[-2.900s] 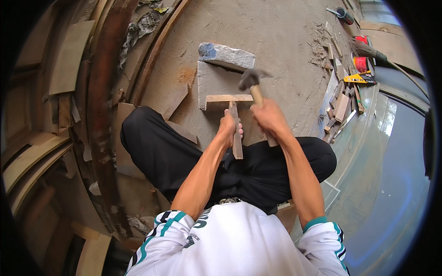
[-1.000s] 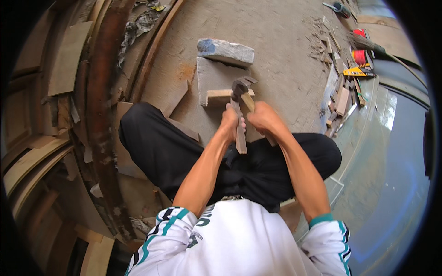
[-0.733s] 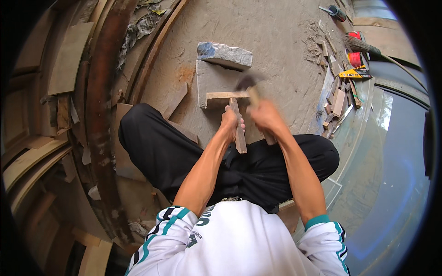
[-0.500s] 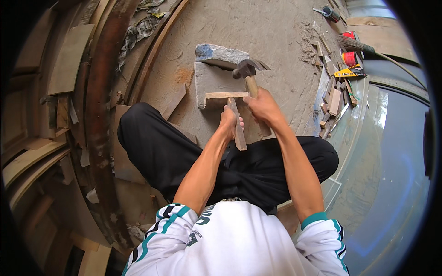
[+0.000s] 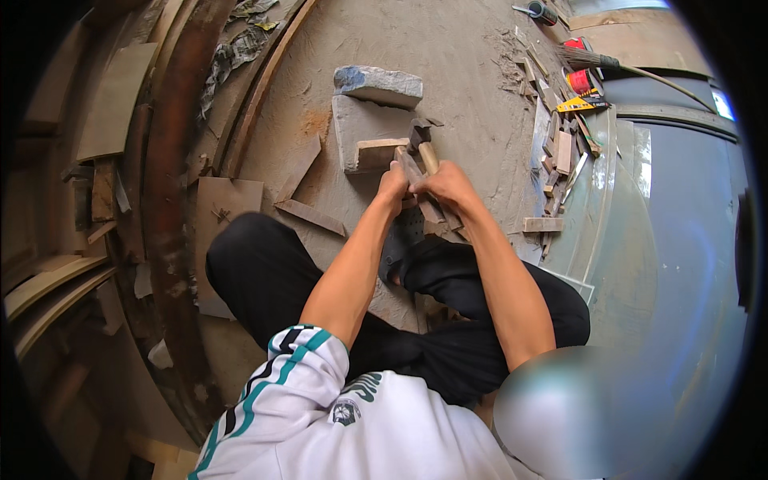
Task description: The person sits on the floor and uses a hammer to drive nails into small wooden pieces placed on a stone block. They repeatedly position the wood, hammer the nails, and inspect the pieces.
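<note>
My right hand point(image 5: 446, 181) grips the wooden handle of a hammer point(image 5: 421, 136), whose dark head is down on a short wooden piece point(image 5: 379, 150). That piece crosses a longer wooden strip point(image 5: 422, 194) in a T shape. My left hand point(image 5: 393, 182) holds the strip just below the joint. The work rests on a flat grey stone slab point(image 5: 352, 128) on the dusty floor, with a rough grey stone block point(image 5: 379, 82) lying at the slab's far edge. I sit cross-legged in black trousers point(image 5: 264, 280) right behind it.
Wood offcuts point(image 5: 560, 156) and a red and yellow tool point(image 5: 582, 88) lie in a heap at the right. A broom point(image 5: 596, 59) lies beyond. Curved wooden ribs and planks point(image 5: 168, 144) run along the left. Thin boards point(image 5: 308, 214) lie on the floor.
The hammer was raised over the stone half a second ago and has now come down onto the short crosspiece. My left hand has kept hold of the strip throughout.
</note>
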{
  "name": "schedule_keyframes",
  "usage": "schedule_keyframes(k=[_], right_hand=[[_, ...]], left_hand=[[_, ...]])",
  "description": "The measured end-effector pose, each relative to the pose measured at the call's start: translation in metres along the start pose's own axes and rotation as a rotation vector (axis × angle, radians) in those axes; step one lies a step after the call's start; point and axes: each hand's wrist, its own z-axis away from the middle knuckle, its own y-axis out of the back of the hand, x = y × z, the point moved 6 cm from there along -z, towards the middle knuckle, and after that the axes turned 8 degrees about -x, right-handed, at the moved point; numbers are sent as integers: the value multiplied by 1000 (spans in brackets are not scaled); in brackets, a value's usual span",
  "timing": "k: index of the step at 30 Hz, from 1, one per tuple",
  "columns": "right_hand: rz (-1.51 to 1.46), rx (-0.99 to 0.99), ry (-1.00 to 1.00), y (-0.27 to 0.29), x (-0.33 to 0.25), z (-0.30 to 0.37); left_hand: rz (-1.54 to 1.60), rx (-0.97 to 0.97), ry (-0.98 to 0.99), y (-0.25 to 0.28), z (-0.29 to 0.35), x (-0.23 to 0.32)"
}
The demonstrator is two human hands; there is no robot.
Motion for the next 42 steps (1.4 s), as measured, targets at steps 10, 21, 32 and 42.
schedule_keyframes(k=[10,21,32,42], right_hand=[[-49,26,144,42,17,44],[-213,-84,263,88,-8,158],[-464,-190,392,87,10,188],[-589,-193,630,86,-7,201]], left_hand=[[-381,489,-737,54,105,28],[-240,-585,-849,-39,230,54],[-376,-602,-902,-106,293,31],[-332,-444,-1005,-123,316,25]])
